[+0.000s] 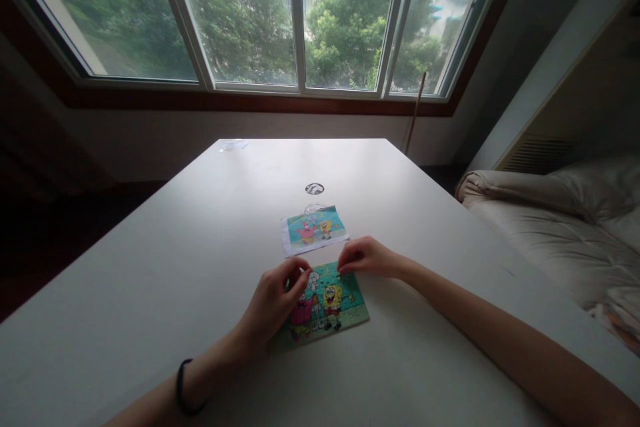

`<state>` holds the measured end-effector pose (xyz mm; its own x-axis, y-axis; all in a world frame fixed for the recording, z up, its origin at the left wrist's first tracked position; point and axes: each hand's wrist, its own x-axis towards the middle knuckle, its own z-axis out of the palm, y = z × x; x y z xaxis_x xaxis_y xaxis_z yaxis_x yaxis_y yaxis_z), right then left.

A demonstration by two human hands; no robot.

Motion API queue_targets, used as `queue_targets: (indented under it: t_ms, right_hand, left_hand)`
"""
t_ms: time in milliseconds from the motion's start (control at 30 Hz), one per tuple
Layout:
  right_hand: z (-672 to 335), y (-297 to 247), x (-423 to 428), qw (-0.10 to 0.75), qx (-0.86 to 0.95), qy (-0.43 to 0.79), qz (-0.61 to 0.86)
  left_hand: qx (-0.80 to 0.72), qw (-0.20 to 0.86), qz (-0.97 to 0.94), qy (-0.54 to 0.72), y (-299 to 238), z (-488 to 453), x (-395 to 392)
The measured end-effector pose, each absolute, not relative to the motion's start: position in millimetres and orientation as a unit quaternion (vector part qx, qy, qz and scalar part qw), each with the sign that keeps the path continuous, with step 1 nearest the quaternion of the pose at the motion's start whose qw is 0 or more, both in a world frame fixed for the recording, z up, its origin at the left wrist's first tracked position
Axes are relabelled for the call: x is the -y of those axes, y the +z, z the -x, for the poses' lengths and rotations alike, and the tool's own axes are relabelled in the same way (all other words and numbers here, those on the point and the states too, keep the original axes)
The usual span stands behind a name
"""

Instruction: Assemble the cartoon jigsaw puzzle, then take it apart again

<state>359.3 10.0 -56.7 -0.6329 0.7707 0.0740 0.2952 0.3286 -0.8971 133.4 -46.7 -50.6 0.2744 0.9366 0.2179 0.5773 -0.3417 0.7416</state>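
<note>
A jigsaw puzzle (pixel 332 303) with a cartoon scene lies flat on the white table, slightly turned. Its picture has a yellow square figure, a pink one and a pale one on a green-blue background. My left hand (pixel 280 290) rests over its left part, fingers curled and thumb close to the fingertips at the upper edge, covering that corner. At the upper right edge, my right hand (pixel 367 257) has its fingers bent together, tips touching the puzzle. Just beyond both hands lies a printed sheet (pixel 316 229) with the same scene. Any loose piece between my fingers is too small to make out.
The white table (pixel 200 260) stretches toward a window (pixel 300 87). A round cable hole (pixel 315 189) sits beyond the sheet, and a clear plastic wrapper (pixel 233 145) lies at the far left corner. To the right is a padded beige couch (pixel 540 227); a thin stick (pixel 416 113) leans by the wall.
</note>
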Motion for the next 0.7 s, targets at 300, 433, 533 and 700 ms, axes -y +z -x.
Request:
queue_targets:
  t_ms: [300,433,533,700]
  right_hand:
    - [-357.8,-56.1,-8.2,0.262,0.775,0.453,0.354]
    - [-357.8,-57.6,-9.4,0.258,0.773,0.464,0.348]
    - [-357.9,-57.9,-9.8,0.253,0.773,0.470,0.343]
    - [-357.6,-55.1,-9.1,0.254,0.777,0.466,0.339]
  left_hand:
    - [-0.457,0.207,-0.804,0.319,-52.4,-134.5,47.0]
    - [-0.392,0.167,-0.856,0.293,-56.6,-135.7,48.4]
    - [-0.369,0.138,-0.879,0.270,-59.6,-135.0,48.2]
    - [-0.361,0.128,-0.887,0.256,-57.7,-135.0,44.1]
